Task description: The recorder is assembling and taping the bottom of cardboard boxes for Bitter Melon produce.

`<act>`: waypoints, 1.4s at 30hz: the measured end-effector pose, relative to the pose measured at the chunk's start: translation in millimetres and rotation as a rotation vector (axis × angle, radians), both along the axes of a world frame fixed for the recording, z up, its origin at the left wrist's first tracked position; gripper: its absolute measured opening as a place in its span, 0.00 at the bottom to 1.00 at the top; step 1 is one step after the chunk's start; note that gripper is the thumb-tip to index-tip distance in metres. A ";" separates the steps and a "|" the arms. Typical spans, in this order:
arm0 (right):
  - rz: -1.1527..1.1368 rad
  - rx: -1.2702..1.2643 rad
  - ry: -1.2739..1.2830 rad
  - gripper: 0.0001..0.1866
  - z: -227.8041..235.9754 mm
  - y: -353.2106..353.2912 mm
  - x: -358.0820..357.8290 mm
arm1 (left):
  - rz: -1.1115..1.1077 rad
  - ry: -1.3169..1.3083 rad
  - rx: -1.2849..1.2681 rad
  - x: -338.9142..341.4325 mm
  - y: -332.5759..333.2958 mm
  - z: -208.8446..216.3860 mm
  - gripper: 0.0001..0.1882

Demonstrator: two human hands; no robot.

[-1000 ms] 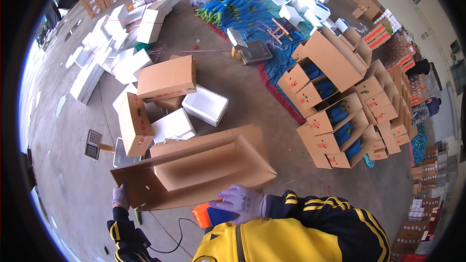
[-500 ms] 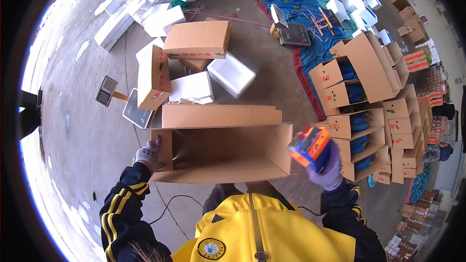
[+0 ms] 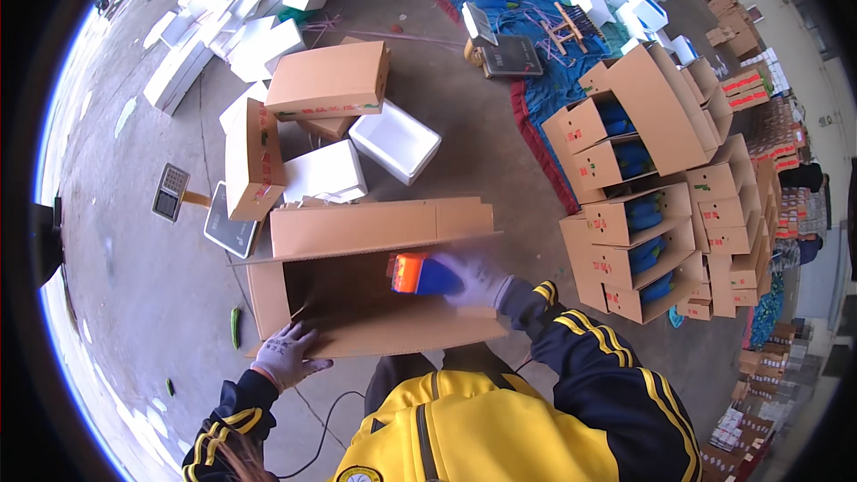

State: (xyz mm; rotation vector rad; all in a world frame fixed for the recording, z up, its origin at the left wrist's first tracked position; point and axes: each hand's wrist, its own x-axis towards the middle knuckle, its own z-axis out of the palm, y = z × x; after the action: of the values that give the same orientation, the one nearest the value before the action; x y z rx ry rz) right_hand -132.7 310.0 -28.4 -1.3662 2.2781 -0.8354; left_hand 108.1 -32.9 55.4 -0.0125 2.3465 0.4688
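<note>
In front of my body an open cardboard box (image 3: 420, 332) stands with its flaps folded out. My left hand (image 3: 284, 357) grips its near left corner, the fingers over the edge and the thumb on the outer side. My right hand (image 3: 483, 286) is closed round a handheld orange-and-blue tape dispenser (image 3: 427, 275), held above the box opening with its orange end toward the left. Motion blurs the right hand, and the dispenser covers part of the box interior.
Beyond the box lie closed cartons (image 3: 326, 78) and white foam boxes (image 3: 397, 141). A platform scale (image 3: 230, 223) stands at left, another scale (image 3: 511, 57) ahead. Stacked open cartons (image 3: 629, 254) with blue-wrapped produce are at right. A cable (image 3: 332, 402) runs across the floor near my legs.
My right hand has swung the tape dispenser leftward from beside the box to over its opening. My left hand has shifted from the left end flap to the near left corner.
</note>
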 end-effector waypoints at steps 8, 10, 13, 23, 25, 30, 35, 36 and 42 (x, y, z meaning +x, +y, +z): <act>-0.011 -0.126 -0.217 0.40 136.0 -9.3 33.5 | 0.091 0.044 -0.115 -49.6 -35.0 -74.9 0.31; 0.007 -0.021 -0.203 0.43 105.5 1.2 56.1 | 0.056 0.072 -0.121 -61.2 -23.0 -86.6 0.28; 0.006 0.099 -0.197 0.44 44.0 38.4 77.0 | 0.065 0.219 -0.071 -54.8 -15.2 -82.3 0.24; 0.205 -0.297 0.106 0.47 11.0 75.2 70.3 | 0.088 0.623 -0.100 -111.7 5.9 -43.0 0.24; 0.190 -0.284 0.067 0.46 8.9 75.2 62.1 | 0.075 0.661 -0.053 -81.6 21.2 -67.3 0.24; 0.249 -0.157 -0.105 0.45 33.7 70.9 64.5 | -0.023 0.616 -0.030 -60.6 33.9 -52.6 0.31; 0.203 -0.155 -0.174 0.46 97.3 5.3 36.8 | -0.092 0.611 -0.069 -47.3 26.5 -85.2 0.32; 0.205 -0.213 -0.097 0.47 98.0 -7.9 31.2 | -0.069 0.608 -0.066 -50.0 26.9 -91.7 0.32; 0.352 -0.010 0.080 0.48 48.8 -43.9 21.4 | 0.015 0.815 0.066 -54.3 35.8 -93.6 0.24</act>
State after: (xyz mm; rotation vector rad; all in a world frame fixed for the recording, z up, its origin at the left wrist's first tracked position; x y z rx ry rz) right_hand -111.3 266.1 20.4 -1.7652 2.0020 -0.6858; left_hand 53.8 2.8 -38.2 0.2331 3.1226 0.6432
